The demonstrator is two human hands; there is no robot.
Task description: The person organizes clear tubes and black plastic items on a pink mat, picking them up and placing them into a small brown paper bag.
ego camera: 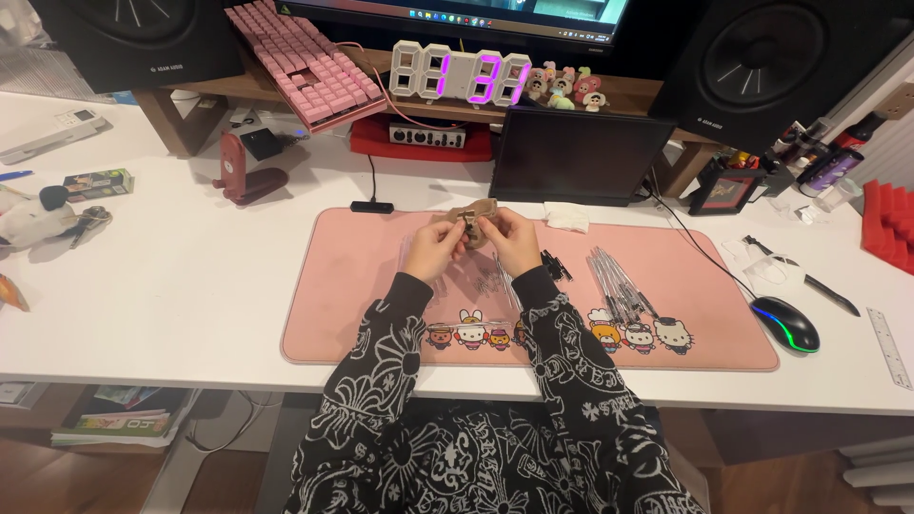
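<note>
I hold a small tan toy [475, 221] above the far edge of the pink mat [362, 286], both hands meeting on it. My left hand [436, 249] pinches its left side, and my right hand [514, 240] pinches its right side, fingers curled close. Clear rods [619, 281] lie on the mat to my right, near the mouse [785, 324]. A dark tablet [579, 154] stands just beyond the mat.

Even indoor light, soft shadows, sharp; edges perhaps slightly bowed.
</note>
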